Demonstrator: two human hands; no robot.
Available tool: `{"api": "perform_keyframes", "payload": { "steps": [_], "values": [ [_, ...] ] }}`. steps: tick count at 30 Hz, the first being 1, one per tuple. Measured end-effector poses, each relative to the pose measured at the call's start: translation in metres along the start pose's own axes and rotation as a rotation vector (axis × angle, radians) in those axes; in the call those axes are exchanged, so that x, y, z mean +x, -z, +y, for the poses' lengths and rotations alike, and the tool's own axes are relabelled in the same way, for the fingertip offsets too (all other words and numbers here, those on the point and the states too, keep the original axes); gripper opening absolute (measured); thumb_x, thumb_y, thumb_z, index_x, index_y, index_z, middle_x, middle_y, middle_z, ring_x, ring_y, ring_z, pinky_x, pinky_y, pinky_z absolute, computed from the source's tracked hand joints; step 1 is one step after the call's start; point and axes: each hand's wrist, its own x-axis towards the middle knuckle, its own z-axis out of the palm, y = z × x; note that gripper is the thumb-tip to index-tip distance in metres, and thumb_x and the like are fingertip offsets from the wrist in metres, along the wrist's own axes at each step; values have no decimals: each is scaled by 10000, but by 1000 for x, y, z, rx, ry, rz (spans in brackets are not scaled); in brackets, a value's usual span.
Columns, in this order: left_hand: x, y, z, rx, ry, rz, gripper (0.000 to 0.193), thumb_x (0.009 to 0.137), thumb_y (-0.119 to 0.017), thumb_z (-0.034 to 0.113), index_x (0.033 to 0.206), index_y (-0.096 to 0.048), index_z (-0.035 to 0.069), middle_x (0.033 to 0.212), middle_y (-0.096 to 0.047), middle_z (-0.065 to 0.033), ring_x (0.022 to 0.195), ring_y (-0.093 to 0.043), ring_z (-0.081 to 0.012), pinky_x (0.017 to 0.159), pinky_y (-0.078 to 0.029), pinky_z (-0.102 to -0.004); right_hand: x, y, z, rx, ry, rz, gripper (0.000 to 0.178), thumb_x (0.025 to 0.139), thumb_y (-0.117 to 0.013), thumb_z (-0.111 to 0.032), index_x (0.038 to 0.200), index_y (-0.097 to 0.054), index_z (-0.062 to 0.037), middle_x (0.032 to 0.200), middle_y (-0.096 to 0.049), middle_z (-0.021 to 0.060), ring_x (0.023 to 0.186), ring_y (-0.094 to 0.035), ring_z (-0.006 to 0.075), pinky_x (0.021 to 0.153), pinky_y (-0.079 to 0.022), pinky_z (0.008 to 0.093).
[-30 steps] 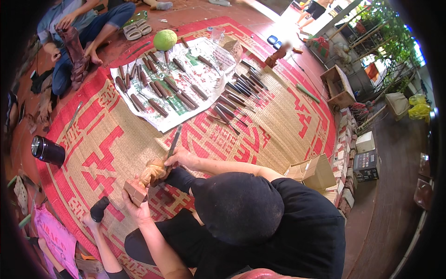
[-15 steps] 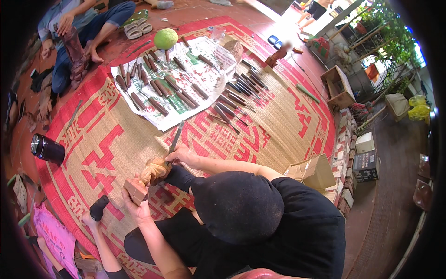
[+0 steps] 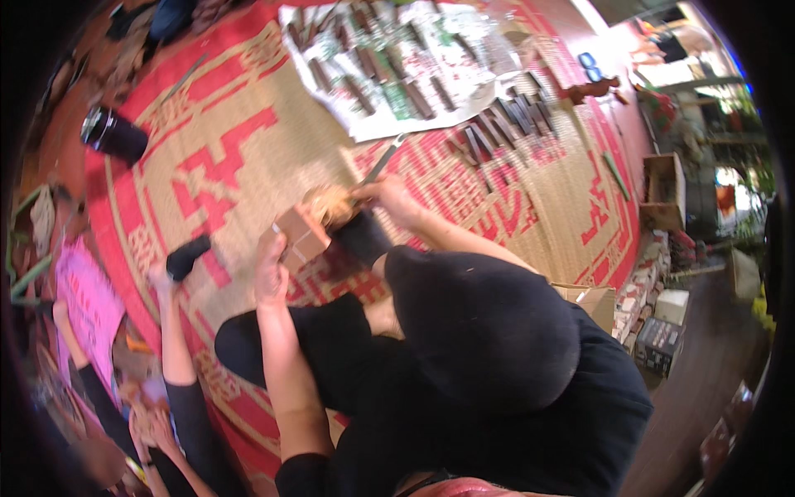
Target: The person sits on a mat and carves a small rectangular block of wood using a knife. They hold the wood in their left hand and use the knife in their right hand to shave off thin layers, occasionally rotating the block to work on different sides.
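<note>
My left hand [image 3: 272,263] is closed on the brown block-shaped base [image 3: 301,238] of a wood carving [image 3: 329,207]. The carved upper part is pale yellowish wood, rounded, and blurred here. A flat dark file [image 3: 385,159] is in my right hand [image 3: 386,199], its long end pointing up and away to the right. The right fingers are close beside the carving; whether the file touches it I cannot tell. Beyond my hands, several dark-handled carving tools [image 3: 414,98] lie on a white printed sheet [image 3: 377,130]. More tools [image 3: 501,128] lie on the mat to its right.
A red and tan woven mat [image 3: 219,124] covers the floor. A dark tumbler [image 3: 113,134] stands at left. Near it is another person's black-covered foot [image 3: 188,257]; a person's hands [image 3: 151,428] show at lower left. A wooden box [image 3: 664,190] and brick edging [image 3: 646,286] are at right.
The whole view has swung, so mat, tools and hands sit further right and higher. The carving is tilted so its block base shows more. Both hands keep their holds.
</note>
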Motion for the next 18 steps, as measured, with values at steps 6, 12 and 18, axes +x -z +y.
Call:
{"api": "perform_keyframes", "payload": {
  "steps": [6, 12, 18],
  "values": [
    [3, -28, 12, -7, -55, 37, 485, 820, -634, 276, 1202, -492, 12, 1153, -549, -51, 1099, -491, -154, 964, -349, -319, 3, -6, 0, 12, 57, -2, 105, 738, -642, -68, 781, -628, 27, 693, -623, 75, 573, -577, 133, 549, -457, 234],
    [5, -24, 7, -113, -27, 92, 503, 848, -604, 292, 1238, -439, 21, 1201, -516, -66, 1118, -486, -158, 992, -334, -324, 2, -1, -2, -27, 111, 1, 84, 728, -641, -47, 766, -616, 24, 681, -622, 72, 585, -571, 120, 556, -448, 230],
    [9, -20, 6, -54, -50, 58, 610, 860, -581, 341, 1328, -329, 43, 1266, -475, -150, 1155, -486, -222, 975, -412, -365, 1, -10, -17, -69, 179, -3, 142, 715, -671, -70, 800, -595, 14, 675, -625, 65, 597, -577, 106, 553, -443, 232]
  ]
}}
